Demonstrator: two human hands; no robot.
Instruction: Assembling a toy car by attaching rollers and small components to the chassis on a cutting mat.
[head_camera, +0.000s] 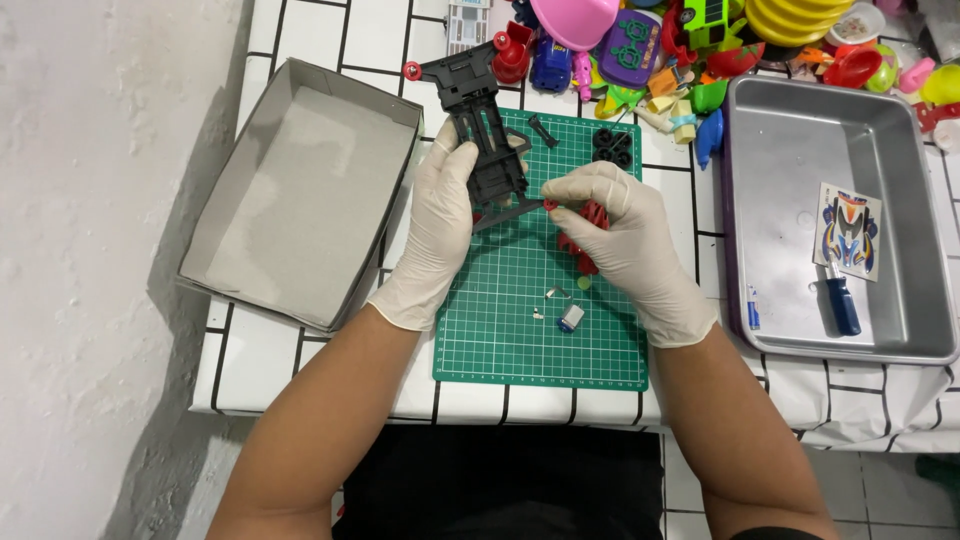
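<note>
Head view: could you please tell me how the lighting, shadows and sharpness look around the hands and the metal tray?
Head view: even, soft light; the left hand and right hand are sharp on the black toy chassis. The metal tray shows a mild sheen without harsh glare. The cardboard box casts a soft shadow on the floor at left. The toy pile along the top edge is cropped.

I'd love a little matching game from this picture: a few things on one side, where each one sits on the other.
Things:
1. black toy car chassis
2. screwdriver
3. small silver motor
4. grey cardboard box

Places:
A. on the green cutting mat
B. in the metal tray
C. in the left hand
D. left of the mat

Pairs: 1-C, 2-B, 3-A, 4-D
</note>
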